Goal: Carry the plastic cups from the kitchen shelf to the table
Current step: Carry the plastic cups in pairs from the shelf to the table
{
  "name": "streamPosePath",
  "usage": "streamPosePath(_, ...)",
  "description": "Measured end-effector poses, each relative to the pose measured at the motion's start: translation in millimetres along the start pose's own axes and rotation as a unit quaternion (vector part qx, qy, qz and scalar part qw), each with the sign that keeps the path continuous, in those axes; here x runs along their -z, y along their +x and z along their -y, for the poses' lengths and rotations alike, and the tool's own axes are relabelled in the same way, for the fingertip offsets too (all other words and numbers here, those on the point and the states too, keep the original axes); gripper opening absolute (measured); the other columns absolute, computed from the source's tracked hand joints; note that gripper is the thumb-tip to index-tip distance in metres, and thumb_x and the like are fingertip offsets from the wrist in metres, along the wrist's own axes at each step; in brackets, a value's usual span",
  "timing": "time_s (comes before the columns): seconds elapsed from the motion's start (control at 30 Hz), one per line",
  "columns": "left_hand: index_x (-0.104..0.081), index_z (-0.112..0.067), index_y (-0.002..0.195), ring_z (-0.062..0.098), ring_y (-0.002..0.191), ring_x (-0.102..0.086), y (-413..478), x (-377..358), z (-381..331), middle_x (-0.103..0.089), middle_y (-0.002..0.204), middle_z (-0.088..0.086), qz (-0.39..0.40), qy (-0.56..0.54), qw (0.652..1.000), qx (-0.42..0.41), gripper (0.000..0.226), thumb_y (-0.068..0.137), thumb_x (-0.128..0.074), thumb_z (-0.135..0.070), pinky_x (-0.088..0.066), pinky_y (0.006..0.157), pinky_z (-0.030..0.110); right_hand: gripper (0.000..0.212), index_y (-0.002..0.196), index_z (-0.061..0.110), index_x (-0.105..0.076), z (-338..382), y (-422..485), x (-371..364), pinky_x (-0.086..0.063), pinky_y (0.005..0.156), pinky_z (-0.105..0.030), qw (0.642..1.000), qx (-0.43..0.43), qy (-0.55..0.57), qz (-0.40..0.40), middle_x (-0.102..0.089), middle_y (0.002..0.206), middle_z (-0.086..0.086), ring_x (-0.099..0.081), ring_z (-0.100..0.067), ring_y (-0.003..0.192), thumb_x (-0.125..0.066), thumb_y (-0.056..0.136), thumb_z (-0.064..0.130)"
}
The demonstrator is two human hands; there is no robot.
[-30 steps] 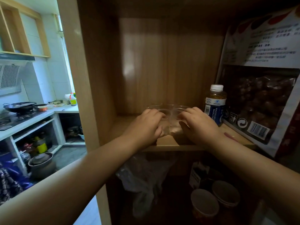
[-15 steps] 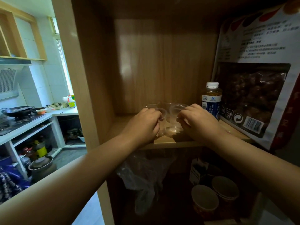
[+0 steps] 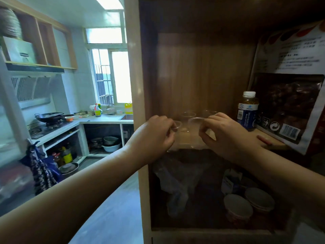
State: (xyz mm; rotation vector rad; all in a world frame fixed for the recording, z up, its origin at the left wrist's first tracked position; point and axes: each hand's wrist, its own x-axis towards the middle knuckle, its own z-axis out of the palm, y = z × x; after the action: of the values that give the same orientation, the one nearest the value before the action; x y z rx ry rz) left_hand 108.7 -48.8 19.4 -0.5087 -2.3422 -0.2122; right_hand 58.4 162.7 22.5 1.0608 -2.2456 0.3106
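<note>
Clear cups gripped at the wooden kitchen shelf

The left hand and right hand are each closed on a clear plastic cup above the shelf's front edge; further cups are seen behind.

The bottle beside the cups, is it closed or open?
Closed: the bottle stands upright on the shelf with its white cap on.

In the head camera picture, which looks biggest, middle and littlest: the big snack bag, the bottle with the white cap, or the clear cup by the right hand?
1. Snack bag, clearly largest.
2. Bottle.
3. Clear cup, smallest, partly hidden behind the right hand.
</note>
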Motion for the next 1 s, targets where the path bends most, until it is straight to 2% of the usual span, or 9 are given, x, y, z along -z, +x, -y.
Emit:
streamPosePath(0.07,-0.061,-0.013,0.090,0.014,0.080,-0.050,-25,23,1,-0.061,0.085,0.000,-0.015,0.002,1.000,0.014,0.009,0.084,-0.055,-0.016,-0.033,0.072,0.018,0.017,0.089,0.023,-0.061,31,1,1,-0.048,0.069,-0.028,1.000,0.007,0.017,-0.009,-0.062,0.093,0.008,-0.049,-0.012,0.092,-0.049,0.084,0.034)
streamPosePath(0.17,-0.061,-0.013,0.088,0.013,0.078,-0.046,-69,63,9,-0.059,0.082,0.000,-0.027,0.024,0.999,0.025,0.007,0.083,-0.057,-0.015,-0.032,0.072,0.019,0.023,0.097,0.021,-0.064,84,7,-1,-0.046,0.071,-0.031,0.999,0.030,0.025,-0.020,-0.062,0.093,0.008,-0.049,-0.014,0.094,-0.050,0.085,0.035)
streamPosePath(0.27,-0.062,-0.014,0.086,0.017,0.079,-0.052,-120,108,26,-0.063,0.082,0.002,-0.019,0.051,0.997,0.061,0.006,0.081,-0.060,-0.015,-0.037,0.072,0.025,0.008,0.078,0.015,-0.063,147,18,-6,-0.035,0.067,-0.019,0.994,0.078,0.068,-0.041,-0.065,0.086,0.006,-0.054,-0.018,0.088,-0.063,0.082,0.022)
streamPosePath(0.33,-0.063,-0.013,0.086,0.020,0.079,-0.054,-158,140,38,-0.063,0.081,0.002,-0.014,0.065,0.993,0.096,0.007,0.081,-0.059,-0.017,-0.037,0.071,0.025,0.009,0.072,0.014,-0.061,193,26,-12,-0.037,0.069,-0.012,0.986,0.110,0.112,-0.051,-0.065,0.085,0.011,-0.054,-0.017,0.084,-0.064,0.079,0.018)
streamPosePath(0.47,-0.065,-0.014,0.087,0.020,0.078,-0.053,-243,209,57,-0.063,0.080,0.002,-0.002,0.092,0.981,0.173,0.023,0.079,-0.049,-0.029,-0.042,0.070,0.030,0.011,0.074,0.016,-0.059,287,43,-32,-0.042,0.075,-0.029,0.969,0.168,0.178,-0.027,-0.065,0.076,0.003,-0.054,-0.018,0.081,-0.059,0.083,0.022)
streamPosePath(0.67,-0.063,-0.016,0.089,0.017,0.081,-0.051,-374,311,73,-0.057,0.078,-0.004,0.004,0.186,0.945,0.268,0.011,0.081,-0.058,-0.021,-0.036,0.071,0.026,0.005,0.077,0.020,-0.061,440,58,-57,-0.044,0.073,-0.029,0.927,0.259,0.271,-0.025,-0.060,0.073,0.008,-0.053,-0.016,0.080,-0.062,0.082,0.020)
streamPosePath(0.77,-0.062,-0.013,0.088,0.015,0.077,-0.049,-431,355,70,-0.058,0.078,-0.001,-0.001,0.227,0.923,0.311,0.007,0.083,-0.059,-0.018,-0.041,0.068,0.028,0.007,0.079,0.025,-0.058,511,62,-67,-0.043,0.075,-0.027,0.899,0.301,0.318,-0.011,-0.051,0.072,0.019,-0.045,-0.008,0.081,-0.063,0.081,0.020)
streamPosePath(0.87,-0.061,-0.012,0.087,0.013,0.076,-0.046,-477,391,64,-0.056,0.076,-0.004,-0.018,0.260,0.897,0.357,0.007,0.085,-0.058,-0.018,-0.041,0.065,0.026,0.006,0.078,0.022,-0.060,574,66,-77,-0.044,0.078,-0.032,0.876,0.337,0.344,0.007,-0.052,0.077,0.017,-0.039,-0.002,0.085,-0.061,0.083,0.025)
streamPosePath(1.0,-0.060,-0.016,0.088,0.007,0.076,-0.044,-533,430,65,-0.051,0.077,-0.011,-0.028,0.292,0.864,0.409,0.006,0.086,-0.056,-0.021,-0.038,0.062,0.020,0.003,0.087,0.032,-0.055,647,71,-85,-0.046,0.080,-0.034,0.839,0.387,0.382,0.034,-0.060,0.086,0.015,-0.050,-0.010,0.096,-0.055,0.085,0.034)
